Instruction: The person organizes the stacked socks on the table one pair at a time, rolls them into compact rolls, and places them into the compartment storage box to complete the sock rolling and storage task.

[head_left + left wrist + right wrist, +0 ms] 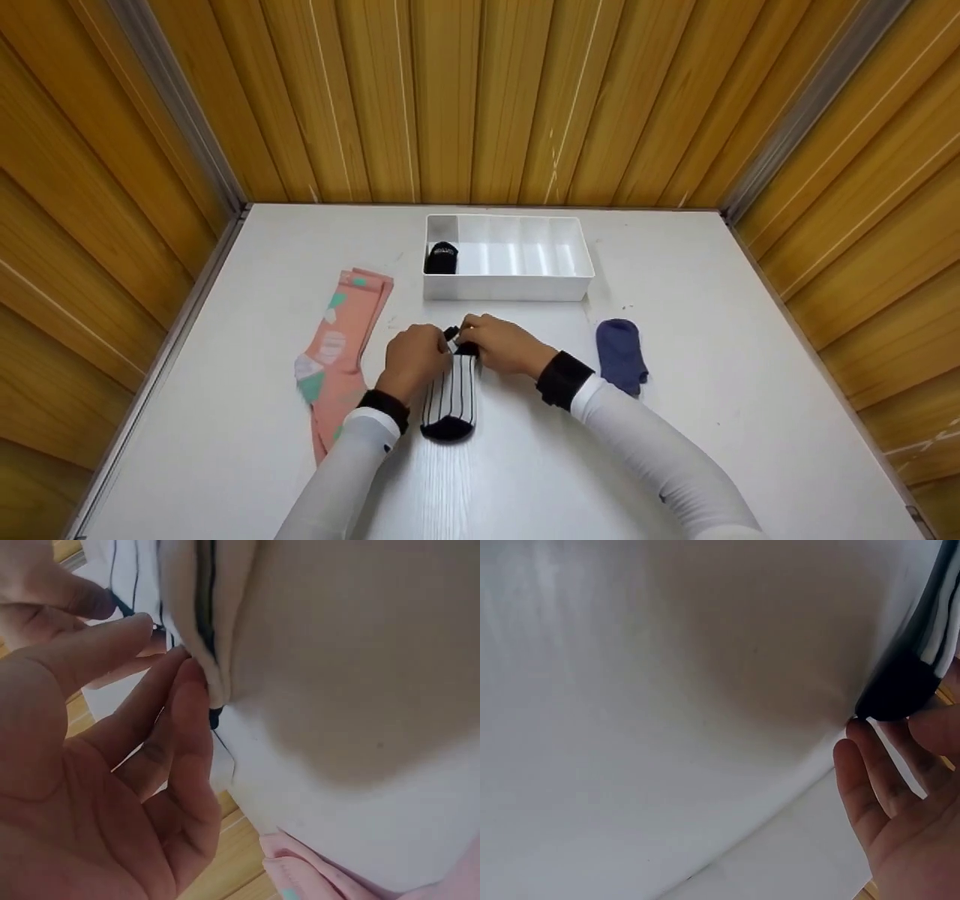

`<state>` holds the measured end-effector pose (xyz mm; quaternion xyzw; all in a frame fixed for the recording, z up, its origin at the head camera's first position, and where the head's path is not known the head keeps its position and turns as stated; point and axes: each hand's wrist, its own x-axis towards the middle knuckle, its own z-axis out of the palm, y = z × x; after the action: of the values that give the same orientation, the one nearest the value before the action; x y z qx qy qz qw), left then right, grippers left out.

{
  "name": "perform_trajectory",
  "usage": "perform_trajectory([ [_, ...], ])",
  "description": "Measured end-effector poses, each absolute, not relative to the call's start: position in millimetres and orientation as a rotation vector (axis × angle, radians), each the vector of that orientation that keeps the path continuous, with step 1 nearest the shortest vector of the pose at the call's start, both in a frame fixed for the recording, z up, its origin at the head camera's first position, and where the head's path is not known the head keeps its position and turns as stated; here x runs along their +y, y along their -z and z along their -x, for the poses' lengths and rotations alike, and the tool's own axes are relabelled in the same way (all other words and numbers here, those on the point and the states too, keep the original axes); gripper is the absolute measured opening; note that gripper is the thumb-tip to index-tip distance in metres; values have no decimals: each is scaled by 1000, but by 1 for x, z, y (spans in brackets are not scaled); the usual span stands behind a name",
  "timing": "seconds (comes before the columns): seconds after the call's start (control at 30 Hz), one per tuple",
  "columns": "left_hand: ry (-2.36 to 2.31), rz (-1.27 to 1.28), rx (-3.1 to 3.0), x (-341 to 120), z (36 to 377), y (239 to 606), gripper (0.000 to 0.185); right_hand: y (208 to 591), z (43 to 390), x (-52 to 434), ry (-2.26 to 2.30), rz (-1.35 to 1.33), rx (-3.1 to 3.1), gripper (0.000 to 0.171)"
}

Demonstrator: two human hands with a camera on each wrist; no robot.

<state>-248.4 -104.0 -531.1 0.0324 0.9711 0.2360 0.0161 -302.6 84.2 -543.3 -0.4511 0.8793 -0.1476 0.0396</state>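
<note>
A white sock with thin black stripes [453,390] lies on the table, its black end toward me. Both hands are at its far end, where it is folded. The curled fingers of my left hand [417,361] pinch the left edge of the fold; the left wrist view shows the fingertips right at the striped cloth [176,585]. My right hand [506,343] grips the black part [900,690] of the same sock between thumb and fingers. The fingers partly hide the folded end.
Behind the hands stands a white divided box [510,288] with a black rolled sock [442,259] in its left compartment. Pink patterned socks [345,322] lie to the left, partly under my left forearm. A folded dark blue sock [619,352] lies right, beside my right forearm.
</note>
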Motion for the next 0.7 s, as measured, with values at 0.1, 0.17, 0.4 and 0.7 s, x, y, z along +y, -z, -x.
perform_trajectory([
  [0.1,-706,-94,3047,-98,247,533,9,542,301,87,448,1369,2697,27],
  [0.17,-682,-96,3051,-94,247,531,8,542,300,90,439,1346,2710,29],
  [0.4,-611,-128,3035,-80,242,531,12,543,293,107,456,1329,2722,31],
  [0.7,-452,-517,2941,-53,240,518,13,531,271,144,368,1212,2800,26],
])
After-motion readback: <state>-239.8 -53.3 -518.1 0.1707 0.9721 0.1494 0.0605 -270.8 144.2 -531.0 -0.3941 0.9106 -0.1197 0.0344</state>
